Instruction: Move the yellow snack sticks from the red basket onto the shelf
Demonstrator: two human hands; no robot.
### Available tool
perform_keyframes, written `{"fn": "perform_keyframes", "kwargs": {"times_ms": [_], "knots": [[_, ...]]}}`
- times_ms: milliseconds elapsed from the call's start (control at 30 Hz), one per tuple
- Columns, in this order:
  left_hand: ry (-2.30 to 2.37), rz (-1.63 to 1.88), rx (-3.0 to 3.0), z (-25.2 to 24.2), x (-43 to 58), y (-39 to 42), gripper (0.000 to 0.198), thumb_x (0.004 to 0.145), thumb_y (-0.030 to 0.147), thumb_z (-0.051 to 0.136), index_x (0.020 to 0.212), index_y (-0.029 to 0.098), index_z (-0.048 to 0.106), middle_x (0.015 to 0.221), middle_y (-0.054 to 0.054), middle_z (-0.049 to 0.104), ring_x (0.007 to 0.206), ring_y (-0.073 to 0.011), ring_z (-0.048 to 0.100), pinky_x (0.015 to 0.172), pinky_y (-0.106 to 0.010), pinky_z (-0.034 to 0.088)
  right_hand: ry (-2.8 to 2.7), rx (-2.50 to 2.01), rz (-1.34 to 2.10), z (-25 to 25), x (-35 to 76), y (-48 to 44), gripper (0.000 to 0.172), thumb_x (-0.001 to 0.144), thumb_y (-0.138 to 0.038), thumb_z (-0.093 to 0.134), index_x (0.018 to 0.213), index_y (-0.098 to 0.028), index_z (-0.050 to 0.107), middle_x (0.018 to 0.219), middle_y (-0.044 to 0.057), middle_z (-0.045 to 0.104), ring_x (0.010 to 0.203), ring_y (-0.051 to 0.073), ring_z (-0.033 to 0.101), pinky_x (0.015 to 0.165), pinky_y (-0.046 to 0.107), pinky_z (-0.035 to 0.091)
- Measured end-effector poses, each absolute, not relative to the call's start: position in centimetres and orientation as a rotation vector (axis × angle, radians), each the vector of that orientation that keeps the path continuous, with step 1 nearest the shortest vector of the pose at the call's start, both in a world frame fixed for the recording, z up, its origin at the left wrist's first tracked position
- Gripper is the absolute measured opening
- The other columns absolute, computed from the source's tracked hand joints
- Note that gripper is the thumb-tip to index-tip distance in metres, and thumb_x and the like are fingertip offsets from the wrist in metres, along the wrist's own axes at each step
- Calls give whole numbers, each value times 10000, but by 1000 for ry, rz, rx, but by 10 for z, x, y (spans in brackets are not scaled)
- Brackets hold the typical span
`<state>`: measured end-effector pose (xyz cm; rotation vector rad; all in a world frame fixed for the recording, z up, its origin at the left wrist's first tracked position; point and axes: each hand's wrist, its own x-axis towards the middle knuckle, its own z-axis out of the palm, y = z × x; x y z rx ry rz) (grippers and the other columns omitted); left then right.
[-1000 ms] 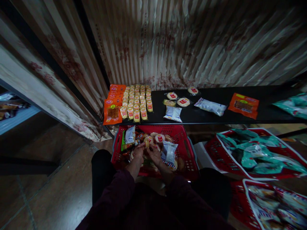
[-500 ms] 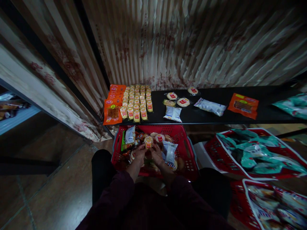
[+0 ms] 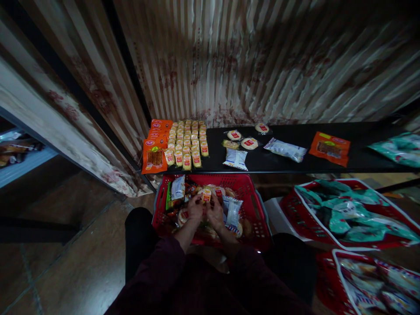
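Crouched before a low black shelf point(image 3: 295, 165), I pinch one small yellow packet point(image 3: 206, 195) between both hands, just above the middle of the red basket point(image 3: 257, 205) at my knees. My left hand point(image 3: 195, 209) and right hand point(image 3: 216, 213) are curled nearly closed, fingertips on the packet from either side.

Two white packets stick up from the basket's jumble of snacks, one at its left end point(image 3: 178, 187) and one just right of my hands point(image 3: 232, 210).

On the shelf's left end, a block of yellow packets point(image 3: 187, 142) lies in five neat columns, too small to count surely. It sits beside an overlapping row of orange packs point(image 3: 154, 151).

Farther right lie three round cakes point(image 3: 249, 143), one pale yellow bar point(image 3: 230, 144), two white bags point(image 3: 235, 159), one lone orange pack point(image 3: 330, 148) and some green bags point(image 3: 397, 148).

Two more red baskets stand on the floor to my right. The nearer to the shelf point(image 3: 297, 205) is full of green bags and the other point(image 3: 328, 271) of mixed ones.
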<state>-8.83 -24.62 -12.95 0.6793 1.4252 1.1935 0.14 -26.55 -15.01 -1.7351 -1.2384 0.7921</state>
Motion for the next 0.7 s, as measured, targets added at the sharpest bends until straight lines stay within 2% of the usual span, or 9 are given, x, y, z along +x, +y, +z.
{"fn": "perform_keyframes", "kwargs": {"times_ms": [167, 300, 433, 700], "knots": [[1519, 1213, 920, -97, -82, -242, 286, 682, -12, 582, 819, 204, 710, 933, -50, 680, 972, -197, 594, 1012, -348, 407, -1237, -1699, 642, -126, 0, -259, 536, 816, -365, 423, 1291, -130, 503, 1261, 157, 591, 1089, 246, 596, 949, 403, 478], [1508, 1281, 977, -73, -78, -237, 310, 691, -5, 571, 839, 223, 721, 917, -52, 658, 955, -204, 575, 981, -322, 413, -1249, -1658, 596, -105, 1, -248, 515, 836, -383, 408, 1282, -145, 510, 1210, 149, 613, 1027, 236, 607, 926, 396, 483], [1560, 1303, 1100, -49, -76, -227, 351, 708, -26, 526, 873, 208, 729, 914, -69, 644, 901, -199, 581, 906, -289, 441, -1273, -1610, 525, -88, 2, -233, 482, 850, -403, 416, 1251, -163, 534, 1195, 137, 623, 1053, 240, 589, 953, 401, 457], [1732, 1116, 1430, -12, -68, -199, 401, 784, 26, 457, 1087, 183, 668, 1094, -86, 642, 1011, -161, 600, 938, -256, 455, -1250, -1416, 514, -64, 7, -196, 482, 854, -370, 440, 1280, -154, 506, 1154, 136, 645, 1032, 234, 612, 930, 401, 472]]}}
